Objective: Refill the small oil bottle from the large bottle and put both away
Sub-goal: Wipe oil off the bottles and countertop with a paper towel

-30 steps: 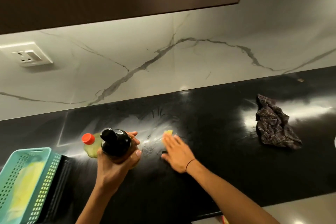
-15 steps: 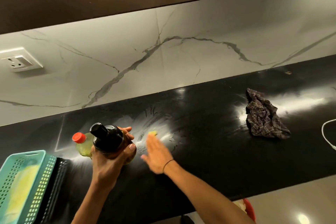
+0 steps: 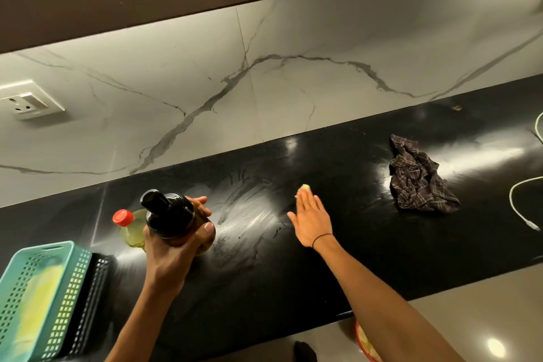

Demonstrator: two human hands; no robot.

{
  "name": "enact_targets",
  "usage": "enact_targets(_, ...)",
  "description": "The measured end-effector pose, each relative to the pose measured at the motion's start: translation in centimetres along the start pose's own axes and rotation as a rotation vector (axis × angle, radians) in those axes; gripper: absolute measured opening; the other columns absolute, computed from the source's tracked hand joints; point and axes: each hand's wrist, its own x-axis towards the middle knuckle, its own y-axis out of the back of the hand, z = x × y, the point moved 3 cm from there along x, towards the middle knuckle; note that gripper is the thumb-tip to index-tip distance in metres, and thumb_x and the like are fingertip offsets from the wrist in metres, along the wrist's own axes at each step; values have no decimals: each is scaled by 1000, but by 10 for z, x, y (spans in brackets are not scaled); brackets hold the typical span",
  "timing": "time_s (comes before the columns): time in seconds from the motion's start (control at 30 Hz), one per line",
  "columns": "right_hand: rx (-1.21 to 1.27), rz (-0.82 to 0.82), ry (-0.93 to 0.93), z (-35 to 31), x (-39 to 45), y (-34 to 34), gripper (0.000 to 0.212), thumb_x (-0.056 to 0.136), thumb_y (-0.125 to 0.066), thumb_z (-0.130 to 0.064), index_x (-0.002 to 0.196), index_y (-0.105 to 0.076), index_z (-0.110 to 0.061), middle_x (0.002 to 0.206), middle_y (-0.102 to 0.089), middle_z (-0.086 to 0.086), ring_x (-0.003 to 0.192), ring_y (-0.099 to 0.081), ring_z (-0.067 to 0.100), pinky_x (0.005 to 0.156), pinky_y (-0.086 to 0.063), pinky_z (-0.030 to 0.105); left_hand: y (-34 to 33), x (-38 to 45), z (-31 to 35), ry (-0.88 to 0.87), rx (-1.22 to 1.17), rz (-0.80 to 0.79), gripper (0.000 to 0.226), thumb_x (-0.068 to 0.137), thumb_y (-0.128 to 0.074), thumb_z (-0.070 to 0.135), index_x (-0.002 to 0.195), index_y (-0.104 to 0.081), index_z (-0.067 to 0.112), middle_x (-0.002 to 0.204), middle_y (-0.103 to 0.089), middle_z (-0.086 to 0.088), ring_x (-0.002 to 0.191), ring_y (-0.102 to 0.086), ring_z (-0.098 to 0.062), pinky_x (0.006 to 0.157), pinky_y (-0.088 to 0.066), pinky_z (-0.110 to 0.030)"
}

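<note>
Head view: left hand has its grip curled round the dark small bottle, held just above the tabletop. Large bottle with red cap stands at its 9 o'clock. Right hand, fingers straight, presses a yellow cloth; checked rag lies at 3 o'clock.

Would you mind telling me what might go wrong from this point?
1. The left hand grips the dark bottle alone above the counter; if it is oily, it may slip.
2. That bottle hangs close to the red-capped bottle and could knock it over.
3. The right hand wipes towards the cloth; smears may spread.
</note>
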Motion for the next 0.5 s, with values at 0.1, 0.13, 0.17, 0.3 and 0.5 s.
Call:
enact_targets(0.1,129,68,-274,-19,-21,-9,81,102,-9,-52,157,-10,8,166,-6,27,157,-3,37,127,-16,49,-4,-2,5,-21,-12,1,34,67,-81,29,98,-74,40,95,-76,3,118,-70,-29,106,-55,-30)
enact_targets(0.13,164,79,-277,-37,-28,-14,82,102,-13,-52,156,-11,9,165,-8,29,156,-5,39,126,-17,50,-4,-3,5,-26,-17,4,34,67,-81,28,98,-74,39,94,-76,3,117,-70,-29,106,-55,-31)
enact_targets(0.17,181,68,-224,-59,-34,-20,82,103,-15,-53,155,-12,10,164,-8,31,156,-5,41,126,-17,52,-5,-2,5,-30,-21,3,34,68,-81,28,98,-74,39,94,-76,3,117,-70,-29,106,-55,-32)
enact_targets(0.3,98,-76,320,-152,-77,-41,85,103,-19,-60,159,-8,4,167,-3,26,156,5,39,126,-11,52,-6,-7,-1,-24,-12,4,33,69,-81,27,100,-74,37,95,-76,2,116,-71,-28,104,-56,-31)
enact_targets(0.5,-52,-74,827,-146,-127,-51,74,107,-21,-53,161,-9,-4,170,-6,16,158,1,27,128,-9,43,-2,-9,-4,-12,-22,-15,36,69,-81,27,101,-73,41,96,-76,4,116,-70,-30,106,-55,-35)
